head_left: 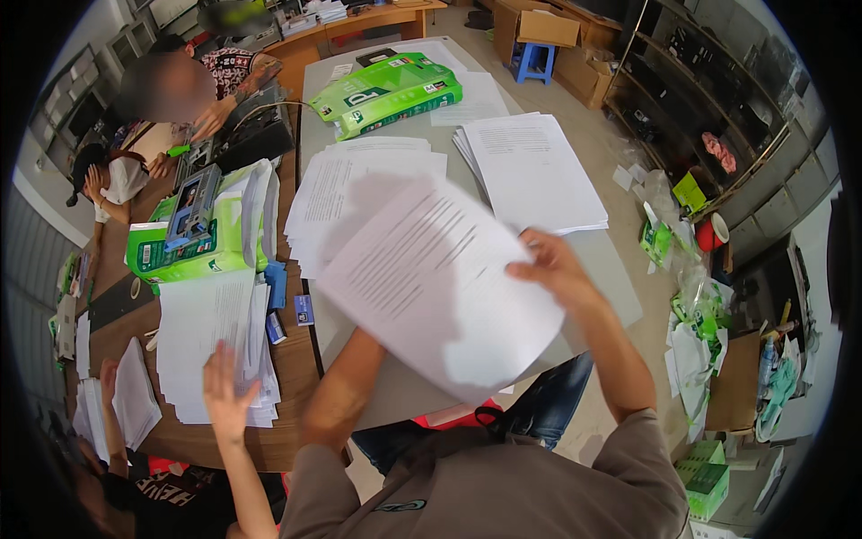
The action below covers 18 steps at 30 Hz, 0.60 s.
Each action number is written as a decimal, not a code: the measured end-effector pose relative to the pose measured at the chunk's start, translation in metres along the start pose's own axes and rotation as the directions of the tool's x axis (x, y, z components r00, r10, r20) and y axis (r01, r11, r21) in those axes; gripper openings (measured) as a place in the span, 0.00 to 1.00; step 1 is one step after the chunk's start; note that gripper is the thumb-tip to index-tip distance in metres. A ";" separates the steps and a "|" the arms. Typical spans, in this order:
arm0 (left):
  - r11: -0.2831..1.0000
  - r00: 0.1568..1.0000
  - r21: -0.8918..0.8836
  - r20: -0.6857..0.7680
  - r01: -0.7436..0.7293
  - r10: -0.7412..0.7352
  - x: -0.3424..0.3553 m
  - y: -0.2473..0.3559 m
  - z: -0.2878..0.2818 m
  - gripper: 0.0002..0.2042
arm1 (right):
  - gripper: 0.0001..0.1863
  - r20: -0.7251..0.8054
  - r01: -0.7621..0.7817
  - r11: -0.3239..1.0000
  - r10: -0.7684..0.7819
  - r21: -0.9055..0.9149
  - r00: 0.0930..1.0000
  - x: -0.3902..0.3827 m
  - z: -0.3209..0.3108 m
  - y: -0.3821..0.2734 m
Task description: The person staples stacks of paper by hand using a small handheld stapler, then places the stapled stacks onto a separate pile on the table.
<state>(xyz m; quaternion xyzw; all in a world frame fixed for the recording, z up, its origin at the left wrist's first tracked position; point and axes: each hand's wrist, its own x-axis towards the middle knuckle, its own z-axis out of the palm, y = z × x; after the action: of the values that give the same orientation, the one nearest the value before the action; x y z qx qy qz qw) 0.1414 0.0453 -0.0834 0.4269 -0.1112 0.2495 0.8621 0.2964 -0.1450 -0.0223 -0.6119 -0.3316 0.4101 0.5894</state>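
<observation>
A printed sheet of paper [422, 287], perhaps more than one sheet, is held tilted over the near part of the grey table. My right hand [552, 269] grips its right edge, thumb on top. My left forearm [350, 386] runs up underneath the paper, which hides my left hand and its fingers. Behind the held paper, a loosely fanned stack of printed sheets [323, 193] lies to the left. A neater paper stack [539, 171] lies to the right, close beyond my right hand.
A green paper-ream wrapper [386, 94] lies farther back on the grey table [611, 287]. On the brown table to the left are a paper pile [202, 332], a co-worker's hand [229, 386] and green reams [197, 242]. Other people sit there. Shelving [709, 117] stands right.
</observation>
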 end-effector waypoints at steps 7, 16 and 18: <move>0.630 0.977 0.755 -0.211 0.182 -0.029 -0.013 -0.015 -0.001 0.10 | 0.18 -0.414 0.111 0.987 -0.149 -0.114 0.898 0.069 -0.149 -0.046; 0.125 0.967 0.990 0.030 -0.064 0.252 -0.011 -0.019 -0.006 0.07 | 0.28 -0.518 -0.204 0.736 -0.226 -0.646 0.825 0.136 -0.217 0.020; -0.061 0.968 0.998 0.049 -0.035 0.247 -0.018 -0.016 -0.011 0.08 | 0.26 -0.462 -0.314 0.360 -0.476 -0.879 0.748 0.139 -0.184 0.020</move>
<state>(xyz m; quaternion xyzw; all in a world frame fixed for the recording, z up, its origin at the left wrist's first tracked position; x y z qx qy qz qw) 0.1342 0.0403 -0.1083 0.8826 0.1230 0.3706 0.2620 0.5214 -0.1055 -0.0634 -0.9145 -0.3048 -0.1273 0.2337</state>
